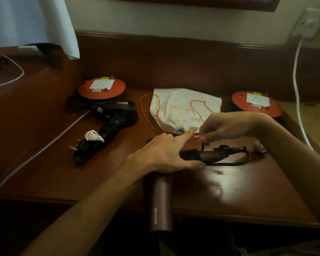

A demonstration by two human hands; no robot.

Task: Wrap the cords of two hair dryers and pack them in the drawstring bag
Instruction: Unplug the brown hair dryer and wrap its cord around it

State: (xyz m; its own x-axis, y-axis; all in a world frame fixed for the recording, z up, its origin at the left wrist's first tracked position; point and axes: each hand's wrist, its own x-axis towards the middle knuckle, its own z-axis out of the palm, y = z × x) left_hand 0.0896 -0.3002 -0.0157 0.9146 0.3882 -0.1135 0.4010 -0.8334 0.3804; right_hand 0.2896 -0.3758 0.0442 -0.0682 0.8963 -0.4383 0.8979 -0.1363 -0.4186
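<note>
On the left of the wooden surface (50,169) the black hair dryer (116,112) lies with its cord bundled by the handle, plug (77,145) toward the edge. Moving right, the left hand (164,154) presses flat on the brown hair dryer (160,204), fingers spread, index pointing ahead. Behind it sits the white drawstring bag (183,106), mouth cinched. Further right, the right hand (227,126) pinches the brown dryer's black cord (229,163) between its fingers above the handle.

Likely hotel room: dark wood desk (229,182), wall socket (308,24), lampshade (31,21)
</note>
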